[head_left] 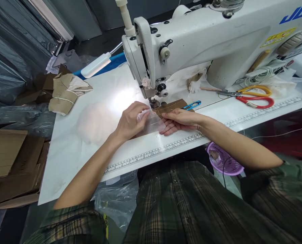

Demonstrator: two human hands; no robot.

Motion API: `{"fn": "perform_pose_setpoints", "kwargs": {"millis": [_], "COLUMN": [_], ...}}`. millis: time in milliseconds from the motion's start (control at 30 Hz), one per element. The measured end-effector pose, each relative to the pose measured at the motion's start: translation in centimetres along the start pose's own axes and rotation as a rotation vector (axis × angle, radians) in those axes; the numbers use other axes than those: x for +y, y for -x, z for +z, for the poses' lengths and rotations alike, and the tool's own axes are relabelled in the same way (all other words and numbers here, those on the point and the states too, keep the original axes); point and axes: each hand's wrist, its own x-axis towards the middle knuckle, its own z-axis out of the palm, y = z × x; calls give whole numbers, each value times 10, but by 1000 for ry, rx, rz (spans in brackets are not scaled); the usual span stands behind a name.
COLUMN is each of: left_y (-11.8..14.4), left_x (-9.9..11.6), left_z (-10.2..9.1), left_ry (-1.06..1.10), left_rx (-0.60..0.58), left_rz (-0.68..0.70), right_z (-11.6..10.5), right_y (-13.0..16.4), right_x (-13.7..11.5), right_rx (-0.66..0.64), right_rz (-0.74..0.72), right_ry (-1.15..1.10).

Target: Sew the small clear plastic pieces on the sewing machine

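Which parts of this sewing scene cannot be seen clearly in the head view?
- Needle tip: hidden behind the presser foot and too small.
- Brand lettering: cut off by the right edge.
- Left hand fingertips: veiled by the clear plastic piece.
- Brown fabric strip: near end covered by the right hand.
- Ruler numbers: too small.

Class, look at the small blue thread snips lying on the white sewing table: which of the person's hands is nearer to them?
Right. The right hand lies flat just below-left of the small blue thread snips; the left hand sits farther left, pressing the clear plastic piece.
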Motion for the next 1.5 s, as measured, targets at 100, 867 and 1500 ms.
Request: {"fn": "perform_pose_setpoints", "kwargs": {"millis": [100, 867, 1500], "left_y": [10, 24, 21], "left_x": [19, 17, 23], "left_z": [6, 23, 15], "left_ry": [158, 518, 611], "left_rx": [-82, -224, -323], "left_rz": [125, -202, -369], "right_z": [1, -3, 11], "right_y": [1, 11, 12], "right_x": [1, 9, 10], "right_rx": [0, 150, 141], "right_rz": [5, -228, -696], "right_ry": [25, 251, 880]}}
